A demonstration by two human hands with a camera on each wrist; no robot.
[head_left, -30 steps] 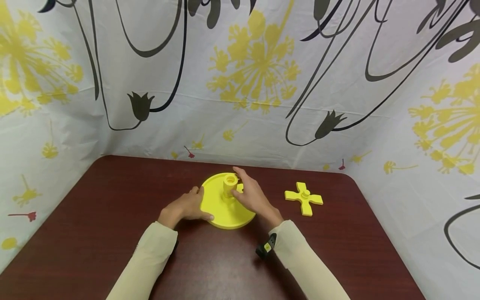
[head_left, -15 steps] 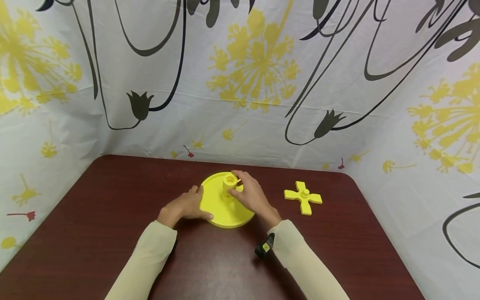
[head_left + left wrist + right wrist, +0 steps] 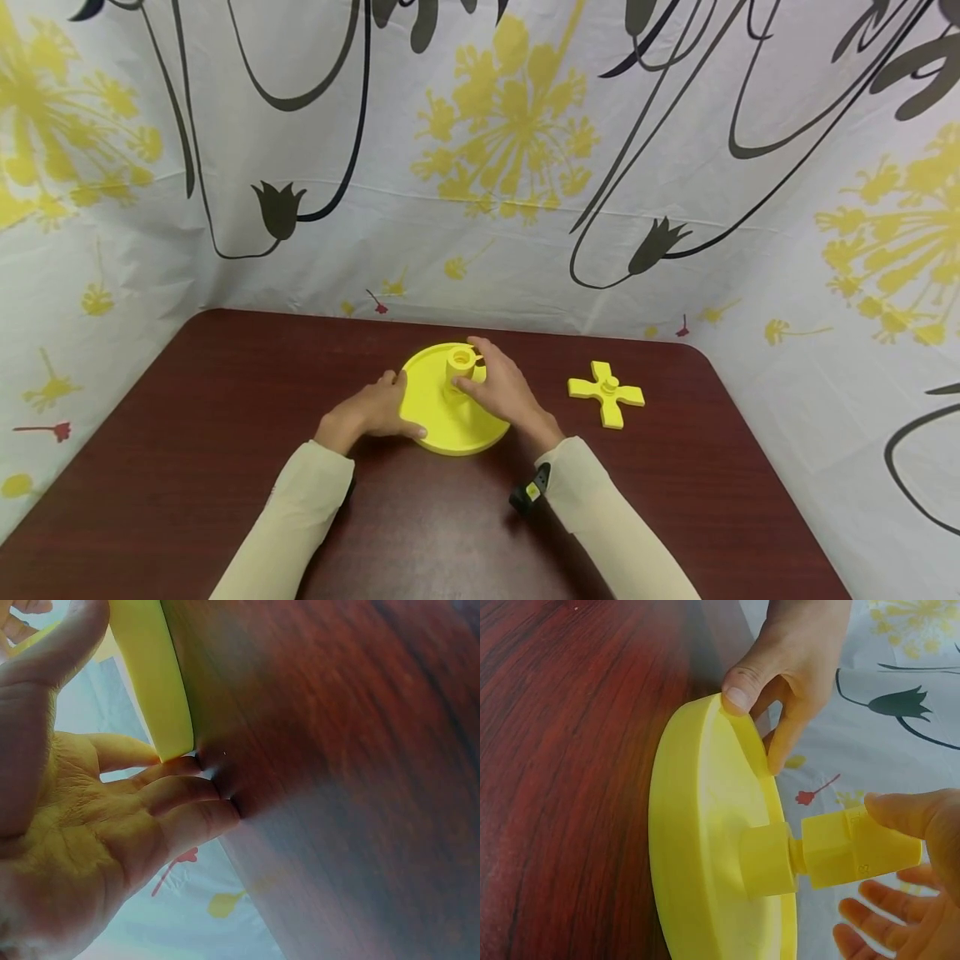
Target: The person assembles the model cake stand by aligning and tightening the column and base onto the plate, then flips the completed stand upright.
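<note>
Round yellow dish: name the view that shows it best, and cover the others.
The head view: the dish shows nearly whole, the left hand and right hand hiding only parts of it. The right wrist view shows its rim and side, cut off below; the left wrist view, just a strip of edge.

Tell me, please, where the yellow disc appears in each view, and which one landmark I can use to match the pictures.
Head: the yellow disc is below the centre, slightly left.
Left wrist: only part of the yellow disc shows, at the upper left.
Right wrist: the yellow disc is in the middle, cut by the bottom edge.
Shared landmark: the left hand, touching the disc's rim in all three.
</note>
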